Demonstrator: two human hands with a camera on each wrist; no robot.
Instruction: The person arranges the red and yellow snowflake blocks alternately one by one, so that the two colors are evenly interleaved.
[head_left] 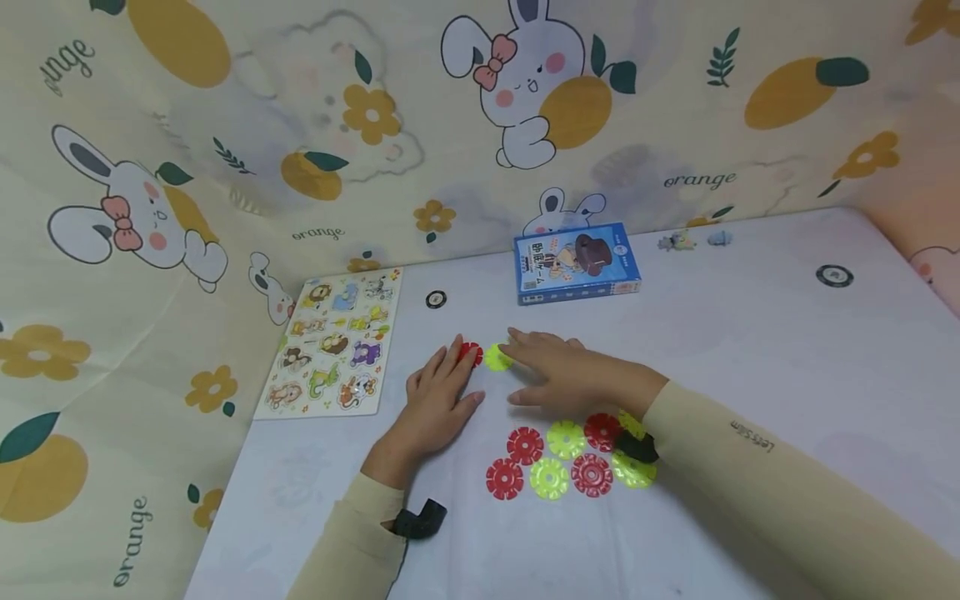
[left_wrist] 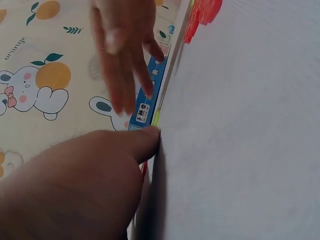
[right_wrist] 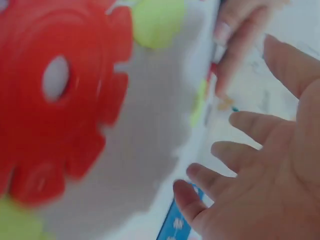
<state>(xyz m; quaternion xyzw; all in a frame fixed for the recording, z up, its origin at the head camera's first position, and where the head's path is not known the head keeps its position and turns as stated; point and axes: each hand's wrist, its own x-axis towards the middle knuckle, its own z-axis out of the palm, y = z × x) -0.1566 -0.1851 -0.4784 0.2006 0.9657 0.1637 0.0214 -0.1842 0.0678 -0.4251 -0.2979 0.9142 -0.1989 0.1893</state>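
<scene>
My left hand lies on the white table with fingers extended, its fingertips touching a red notched plastic disc. Just right of that disc is a yellow-green notched disc. Over its right side reaches my right hand, fingers spread and nothing gripped; whether it touches the disc I cannot tell. The right wrist view shows the right palm with its fingers apart. Closer to me lie several more discs in two rows, among them a red disc and a yellow-green disc. My right wrist partly hides the rightmost ones.
A blue card-game box sits at the back by the patterned cloth. To the left lies an animal picture board. One black round chip is near the board, another black chip far right. Small figures stand at the back edge.
</scene>
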